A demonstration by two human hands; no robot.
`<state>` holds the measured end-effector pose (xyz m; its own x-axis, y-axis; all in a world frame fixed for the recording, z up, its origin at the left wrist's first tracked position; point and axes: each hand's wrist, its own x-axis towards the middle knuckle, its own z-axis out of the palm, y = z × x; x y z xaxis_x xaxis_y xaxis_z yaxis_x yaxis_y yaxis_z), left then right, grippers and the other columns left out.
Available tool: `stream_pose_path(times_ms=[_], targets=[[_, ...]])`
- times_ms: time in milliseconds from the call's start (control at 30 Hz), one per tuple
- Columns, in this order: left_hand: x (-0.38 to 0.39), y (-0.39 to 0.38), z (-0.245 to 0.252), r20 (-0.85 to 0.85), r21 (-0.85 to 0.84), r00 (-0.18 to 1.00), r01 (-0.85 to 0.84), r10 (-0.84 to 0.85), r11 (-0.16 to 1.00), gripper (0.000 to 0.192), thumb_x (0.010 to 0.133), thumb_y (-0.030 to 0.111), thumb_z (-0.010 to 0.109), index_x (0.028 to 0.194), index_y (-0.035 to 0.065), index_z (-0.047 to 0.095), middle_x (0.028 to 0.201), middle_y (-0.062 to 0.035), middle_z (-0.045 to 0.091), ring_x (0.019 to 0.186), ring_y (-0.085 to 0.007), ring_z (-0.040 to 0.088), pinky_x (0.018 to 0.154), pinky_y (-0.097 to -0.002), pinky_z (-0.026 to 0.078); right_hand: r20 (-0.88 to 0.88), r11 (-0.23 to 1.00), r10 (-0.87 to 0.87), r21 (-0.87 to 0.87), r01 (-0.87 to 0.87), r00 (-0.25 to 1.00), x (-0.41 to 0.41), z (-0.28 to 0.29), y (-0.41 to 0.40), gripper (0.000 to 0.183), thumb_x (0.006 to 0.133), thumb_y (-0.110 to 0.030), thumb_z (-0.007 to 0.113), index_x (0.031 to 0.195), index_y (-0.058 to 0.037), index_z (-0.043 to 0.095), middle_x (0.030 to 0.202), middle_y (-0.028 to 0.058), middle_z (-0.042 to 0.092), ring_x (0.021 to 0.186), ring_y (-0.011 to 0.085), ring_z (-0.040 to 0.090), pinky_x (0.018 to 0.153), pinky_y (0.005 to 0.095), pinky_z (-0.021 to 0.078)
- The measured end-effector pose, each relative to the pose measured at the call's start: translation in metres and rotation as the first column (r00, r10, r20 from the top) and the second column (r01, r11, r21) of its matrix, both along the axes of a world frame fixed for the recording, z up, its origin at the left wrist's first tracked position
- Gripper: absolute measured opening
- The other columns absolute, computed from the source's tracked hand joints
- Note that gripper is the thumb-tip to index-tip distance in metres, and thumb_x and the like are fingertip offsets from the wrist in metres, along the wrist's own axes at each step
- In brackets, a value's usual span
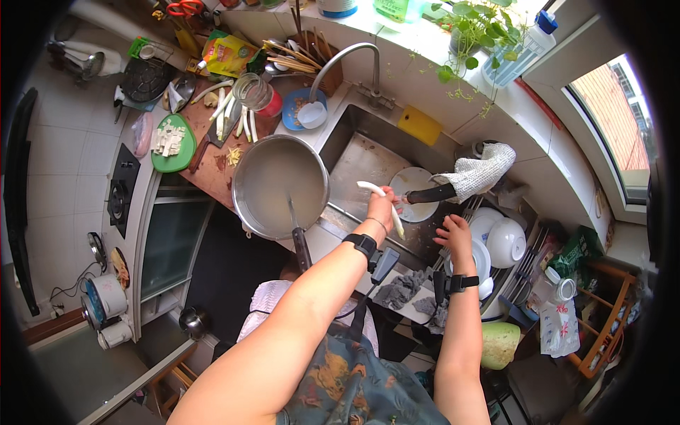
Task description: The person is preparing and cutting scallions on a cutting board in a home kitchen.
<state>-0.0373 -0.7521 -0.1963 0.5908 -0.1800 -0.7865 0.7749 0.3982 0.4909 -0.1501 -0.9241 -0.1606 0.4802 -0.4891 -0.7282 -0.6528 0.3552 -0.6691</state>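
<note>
My left hand (378,206) reaches over the stainless-steel sink (361,159) and holds a white scallion stalk (396,220), which sticks out on both sides of the fingers. Below and beyond the fingertips, a white plate (418,178) lies in the basin, partly covered by a black handle (431,194). My right hand (456,236) hovers by the sink's right side, near the dish rack, with its fingers apart and nothing in it. Left of the sink stands a large metal pot (279,180) of cloudy liquid, with a dark-handled utensil (301,244) dipping into it.
More scallion stalks (228,109), a glass jar (251,91) and a cleaver (223,133) crowd the brown cutting board (207,178). White cubes sit on a green board (183,156). Bowls (506,243) fill the rack at right. Grey rags (398,289) lie on the front edge.
</note>
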Motion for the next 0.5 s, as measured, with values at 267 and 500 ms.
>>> stream_pose_path(times_ms=[267, 500], targets=[[-0.027, 0.01, 0.017, 0.041, 0.057, 0.972, 0.231, -0.233, 0.971, 0.027, 0.096, 0.008, 0.046, 0.123, 0.0, 0.047, 0.104, -0.0138, 0.061, 0.092, -0.0239, 0.062, 0.082, -0.0343, 0.051, 0.397, 0.931, -0.293, 0.324, 0.166, 0.87, 0.041, 0.01, -0.105, 0.035, 0.086, -0.014, 0.057, 0.117, 0.001, 0.048, 0.121, 0.0142, 0.056, 0.118, 0.028, 0.05, 0.095, 0.0454, 0.038], [-0.057, 0.013, 0.043, 0.16, 0.209, 0.907, 0.355, -0.39, 0.911, 0.017, 0.097, 0.016, 0.05, 0.11, 0.0066, 0.056, 0.083, -0.0048, 0.061, 0.067, -0.0134, 0.059, 0.065, -0.0266, 0.05, 0.454, 0.946, -0.31, 0.236, 0.223, 0.835, 0.048, 0.037, -0.072, 0.062, 0.091, -0.021, 0.056, 0.142, 0.0021, 0.029, 0.142, 0.0165, 0.04, 0.132, 0.0288, 0.039, 0.106, 0.0493, 0.0261]])
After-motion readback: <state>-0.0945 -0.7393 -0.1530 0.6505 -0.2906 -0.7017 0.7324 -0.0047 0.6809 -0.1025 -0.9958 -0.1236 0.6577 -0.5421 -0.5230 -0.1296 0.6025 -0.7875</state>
